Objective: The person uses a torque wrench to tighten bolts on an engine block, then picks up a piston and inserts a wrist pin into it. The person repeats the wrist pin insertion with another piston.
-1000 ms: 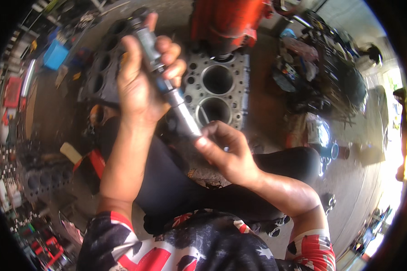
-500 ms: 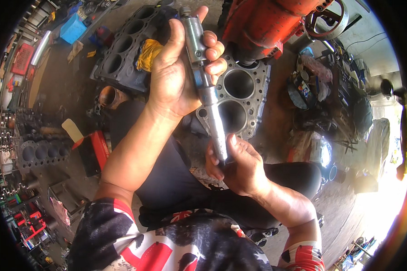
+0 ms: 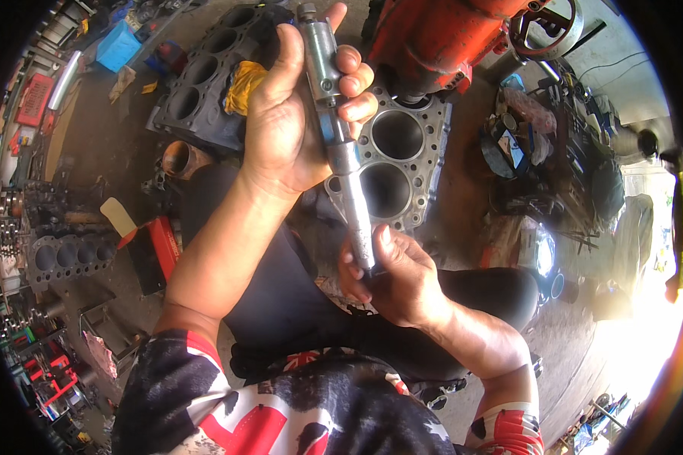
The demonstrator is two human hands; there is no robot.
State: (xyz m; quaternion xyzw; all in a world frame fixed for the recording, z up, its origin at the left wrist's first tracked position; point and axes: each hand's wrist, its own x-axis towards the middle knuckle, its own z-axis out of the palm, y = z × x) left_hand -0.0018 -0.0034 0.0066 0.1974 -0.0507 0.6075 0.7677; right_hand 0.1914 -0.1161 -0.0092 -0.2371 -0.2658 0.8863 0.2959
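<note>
A long, stepped steel measuring tool, which looks like an inside micrometer (image 3: 350, 168), lies at a slant between my hands. My left hand (image 3: 284, 125) holds its thick upper part across the palm, fingers curled round from the right side and thumb sticking up. The head with a small knob on top shows above the palm. My right hand (image 3: 402, 277) pinches the narrow lower end between thumb and fingers; the tip is partly hidden there. Behind the tool is a grey engine block (image 3: 438, 155) with large round bores.
A red machine (image 3: 432, 45) with a handwheel (image 3: 548, 29) stands over the block's far end. Another engine block (image 3: 205, 114) with a yellow cloth (image 3: 244, 87) is at the far left. Beside my left knee are a rusty cylinder sleeve (image 3: 186, 159) and a red-and-black box (image 3: 152, 254).
Both hands and the tool have shifted slightly to the left and upward in the picture. My grip on both ends looks the same.
</note>
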